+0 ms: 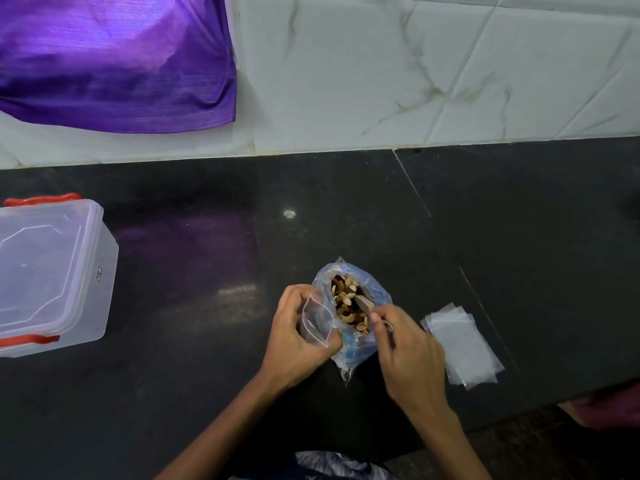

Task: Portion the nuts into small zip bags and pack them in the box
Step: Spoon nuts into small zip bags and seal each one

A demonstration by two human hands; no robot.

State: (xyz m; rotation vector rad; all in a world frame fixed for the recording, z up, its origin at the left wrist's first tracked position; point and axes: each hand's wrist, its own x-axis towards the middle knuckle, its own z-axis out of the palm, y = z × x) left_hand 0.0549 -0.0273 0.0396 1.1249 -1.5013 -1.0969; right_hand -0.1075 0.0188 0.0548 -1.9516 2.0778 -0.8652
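Box (52, 275) left, nut bag (349, 306) centre, zip bags (462, 348) right.

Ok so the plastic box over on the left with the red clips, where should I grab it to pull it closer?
Take the plastic box by its near right corner, coming from the right across the bare counter. That corner faces the hands, whereas the left part runs out of view. The lid sits on top, so grip the wall below the rim rather than a red clip, which might pop open.

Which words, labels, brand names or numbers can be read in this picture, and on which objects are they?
None can be read.
Plastic box: a small embossed mark on its side wall, too small and blurred to read.
Small zip bag, nut bag, spare bags: no print visible.
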